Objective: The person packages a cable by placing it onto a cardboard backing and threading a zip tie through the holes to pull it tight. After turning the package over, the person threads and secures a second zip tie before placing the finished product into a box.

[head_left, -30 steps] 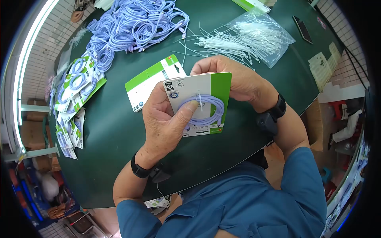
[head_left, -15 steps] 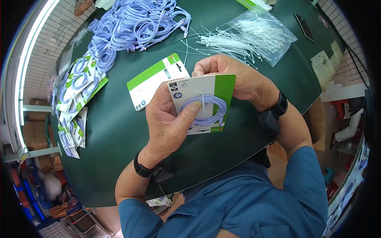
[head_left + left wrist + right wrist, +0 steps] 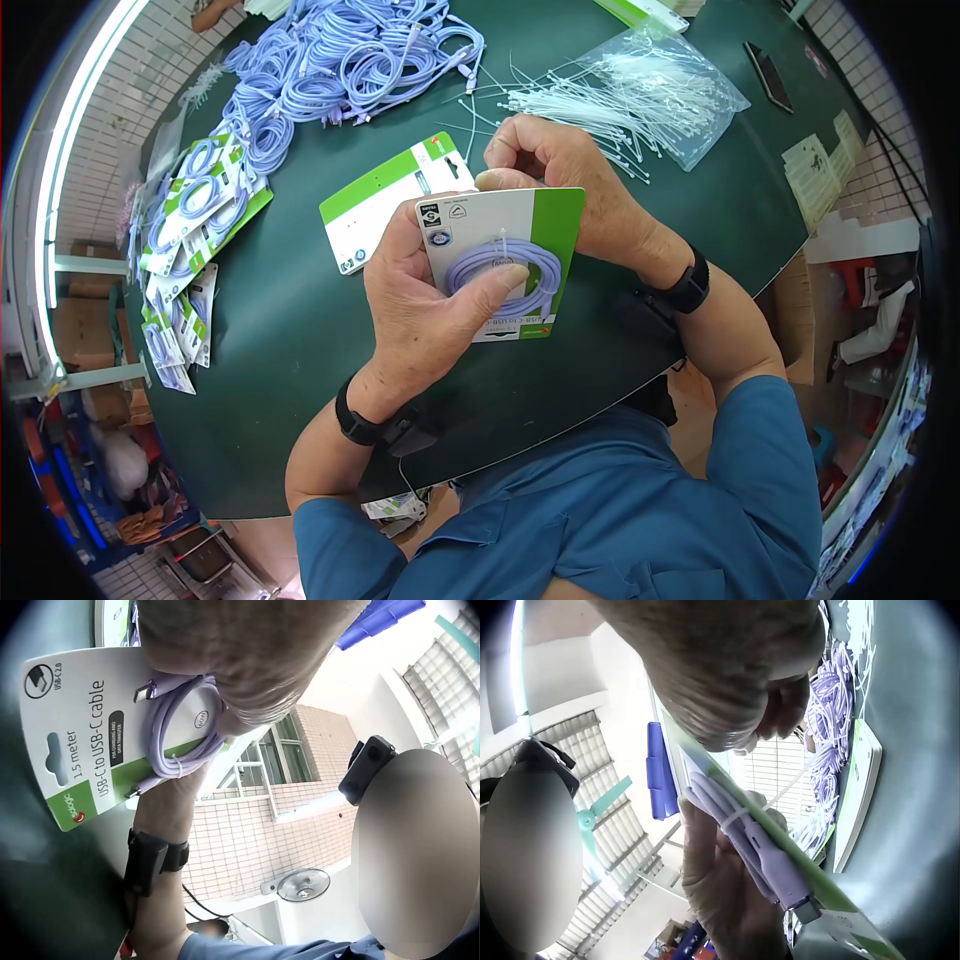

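Observation:
In the head view my left hand (image 3: 425, 300) grips a white and green cardboard package card (image 3: 468, 215), its thumb lying across a coiled lilac USB cable (image 3: 545, 262) on the front. A white cable tie (image 3: 504, 243) runs over the coil. The left wrist view shows the card's printing and the coil's metal plugs (image 3: 142, 693). Just beyond the card's upper edge is my right hand (image 3: 585, 195), its fingers curled and thumb against the index finger. From behind the card, a thin white tie tail (image 3: 786, 789) reaches towards those fingers; the fingertips are partly hidden.
Another card (image 3: 372, 205) lies flat beyond my left hand. Further back are a heap of lilac cables (image 3: 340, 65) and white cable ties (image 3: 590, 110) with a plastic bag (image 3: 705, 110). Packed cards (image 3: 205, 210) are piled at left; a phone (image 3: 768, 77) lies at far right.
My right hand has lifted away from the back of the card, its knuckles higher now. The left thumb has slid lower and to the right over the coil. The card remains held.

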The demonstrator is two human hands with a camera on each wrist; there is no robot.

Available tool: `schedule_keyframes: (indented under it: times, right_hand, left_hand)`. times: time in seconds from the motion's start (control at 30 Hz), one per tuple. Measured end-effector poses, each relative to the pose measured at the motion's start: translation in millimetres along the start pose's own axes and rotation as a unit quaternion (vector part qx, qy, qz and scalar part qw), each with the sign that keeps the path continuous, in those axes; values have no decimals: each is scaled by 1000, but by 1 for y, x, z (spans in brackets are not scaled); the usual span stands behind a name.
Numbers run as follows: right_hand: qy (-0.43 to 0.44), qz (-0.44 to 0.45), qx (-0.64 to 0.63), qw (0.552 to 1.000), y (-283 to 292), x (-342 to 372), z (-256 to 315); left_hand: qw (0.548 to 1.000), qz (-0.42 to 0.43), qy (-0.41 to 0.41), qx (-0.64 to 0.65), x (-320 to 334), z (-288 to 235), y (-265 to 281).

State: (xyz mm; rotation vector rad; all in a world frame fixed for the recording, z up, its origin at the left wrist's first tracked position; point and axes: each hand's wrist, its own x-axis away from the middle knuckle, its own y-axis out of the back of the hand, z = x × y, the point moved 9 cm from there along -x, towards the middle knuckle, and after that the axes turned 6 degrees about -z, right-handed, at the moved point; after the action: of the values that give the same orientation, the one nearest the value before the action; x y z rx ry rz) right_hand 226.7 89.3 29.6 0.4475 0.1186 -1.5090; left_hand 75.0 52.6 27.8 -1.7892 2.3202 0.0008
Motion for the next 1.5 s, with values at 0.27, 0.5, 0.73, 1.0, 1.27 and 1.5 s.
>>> schedule_keyframes:
  times: [0.27, 0.5, 0.73, 1.0, 1.27, 1.5]
  right_hand:
    - [185, -34, 134, 973, -3, 4, 24]
    - [179, -143, 138, 964, 13, 6, 33]
    - [-114, -161, -223, 955, 39, 2, -31]
    - [-89, 67, -63, 992, -22, 16, 6]
    - [-117, 139, -88, 979, -34, 15, -1]
    - [-118, 103, -86, 984, -23, 12, -8]
  left_hand:
    - [998, 0, -18, -59, 0, 2, 12]
    - [995, -11, 65, 74, -8, 10, 8]
    - [988, -65, 97, 102, -14, 13, 22]
    - [985, -97, 57, 134, -28, 16, 44]
    - [975, -65, 94, 191, -25, 25, 40]
    - [977, -78, 111, 163, -29, 24, 37]
